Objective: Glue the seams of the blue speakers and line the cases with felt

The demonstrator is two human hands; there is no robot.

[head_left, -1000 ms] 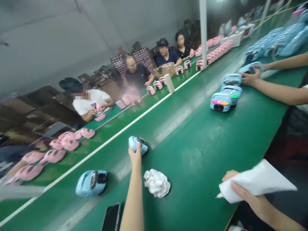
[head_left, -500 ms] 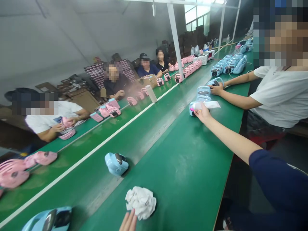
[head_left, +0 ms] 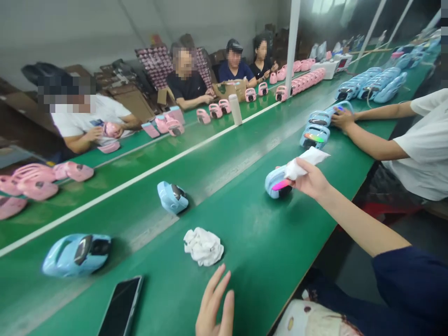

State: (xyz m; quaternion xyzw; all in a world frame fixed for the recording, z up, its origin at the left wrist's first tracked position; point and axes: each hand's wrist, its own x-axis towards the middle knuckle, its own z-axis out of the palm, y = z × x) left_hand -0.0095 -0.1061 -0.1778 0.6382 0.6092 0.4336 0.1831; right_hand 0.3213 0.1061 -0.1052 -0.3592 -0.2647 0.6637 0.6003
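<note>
My right hand (head_left: 310,179) is closed on a blue handled device (head_left: 273,179) with a glowing pink strip. A white piece of wrap or cloth (head_left: 310,161) is in the same hand, over the device's near end; its exact kind is unclear. At the bottom of the view, my left hand (head_left: 215,303) is open, fingers apart and nothing in it. Just beyond its fingertips lies a crumpled white cloth or paper (head_left: 203,246). Two more blue devices lie farther left, one nearer (head_left: 79,255) and one farther (head_left: 172,197).
A black phone (head_left: 121,308) lies at the near left. On the right, a co-worker's hand (head_left: 343,117) touches a blue device beside others. Across the green table (head_left: 245,261), co-workers handle pink devices (head_left: 175,127). A white bottle (head_left: 235,110) stands near the white line.
My right hand has drawn the blue device toward me, away from the others in the row. More of my left hand shows, and the view has shifted, bringing the phone into sight.
</note>
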